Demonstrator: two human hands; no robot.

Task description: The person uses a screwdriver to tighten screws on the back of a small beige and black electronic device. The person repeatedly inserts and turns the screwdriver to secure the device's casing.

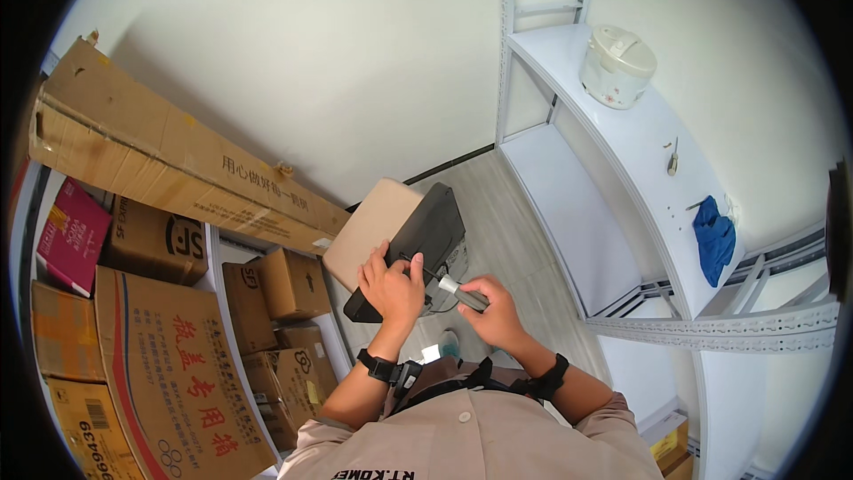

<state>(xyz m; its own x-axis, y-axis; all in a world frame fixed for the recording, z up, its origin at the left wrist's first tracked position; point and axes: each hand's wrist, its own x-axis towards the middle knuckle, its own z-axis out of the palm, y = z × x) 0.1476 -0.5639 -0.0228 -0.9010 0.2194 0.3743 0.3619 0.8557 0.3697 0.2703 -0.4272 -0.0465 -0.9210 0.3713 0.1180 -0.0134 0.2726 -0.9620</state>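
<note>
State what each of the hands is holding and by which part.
The left hand grips the dark box-shaped device at its near end. The right hand holds a screwdriver by its grey handle, tip toward the device.

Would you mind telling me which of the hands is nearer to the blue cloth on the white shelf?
Right. The right hand is nearer the blue cloth; the left hand is farther off, on the black device.

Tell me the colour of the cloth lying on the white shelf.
Blue. The cloth lies crumpled on the white shelf, clearest in the head view.
</note>
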